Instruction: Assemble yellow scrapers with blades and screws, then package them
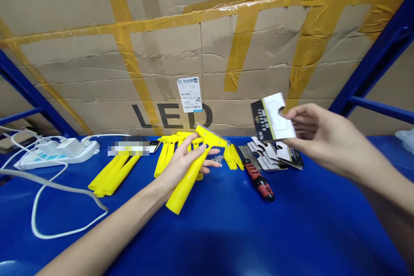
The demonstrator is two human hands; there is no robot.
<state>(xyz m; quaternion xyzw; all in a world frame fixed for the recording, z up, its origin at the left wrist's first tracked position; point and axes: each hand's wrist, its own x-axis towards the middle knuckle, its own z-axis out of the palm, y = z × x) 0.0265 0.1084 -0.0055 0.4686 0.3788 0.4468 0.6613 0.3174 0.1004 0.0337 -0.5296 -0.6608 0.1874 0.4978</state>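
A yellow scraper (186,181) lies tilted across my left hand (184,159), its wide handle toward me and its bladed head pointing away. The thumb rests over its neck, with the other fingers behind. Raised at the right, my right hand (310,131) pinches a folded black-and-white header card (273,118) by its right side. More cards (267,155) lie in a loose pile beneath it. Several yellow scrapers (166,151) sit behind my left hand, partly hidden by it. Small yellow plastic pieces (232,156) and a heap of screws (217,159) lie between the hands.
A red-and-black screwdriver (260,181) lies on the blue table (226,233). At the left are yellow scrapers under a card (116,172), a white power strip (58,155) and a looping white cable (35,220). A taped cardboard box (168,60) stands behind, between blue metal posts (371,47).
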